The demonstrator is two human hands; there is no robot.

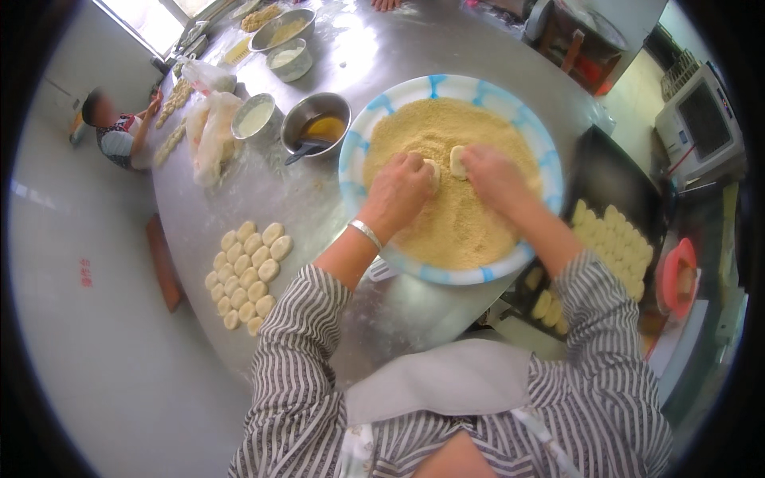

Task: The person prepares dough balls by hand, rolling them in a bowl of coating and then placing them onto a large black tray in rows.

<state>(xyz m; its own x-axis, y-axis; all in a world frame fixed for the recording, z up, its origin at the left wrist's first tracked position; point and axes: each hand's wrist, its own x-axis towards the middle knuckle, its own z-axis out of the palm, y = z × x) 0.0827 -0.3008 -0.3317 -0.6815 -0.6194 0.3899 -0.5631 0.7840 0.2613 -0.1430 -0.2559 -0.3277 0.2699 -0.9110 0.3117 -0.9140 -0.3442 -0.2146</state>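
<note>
Both hands are over a wide blue-and-white basin [352, 149] spread with a pale yellow, crumbly coating [460, 233]. Between the fingers of my left hand [401, 188] is a flat piece of dough [434, 173], partly covered by the fingertips. My right hand [495, 176] grips a second oval dough piece [458, 162] by its right side, close beside the first. To the left on the metal table lies a cluster of round dough pieces [242, 263]. At right, a dark baking tray [615, 167] carries rows of pale oval dough pieces [615, 245].
Left of the basin's rim stands a steel bowl [317, 122] of amber liquid with a dark-handled utensil, beside a metal container [257, 118] of white contents. Plastic bags [212, 134] and more bowls [284, 30] sit farther back. A person [119, 128] works at the table's far left edge.
</note>
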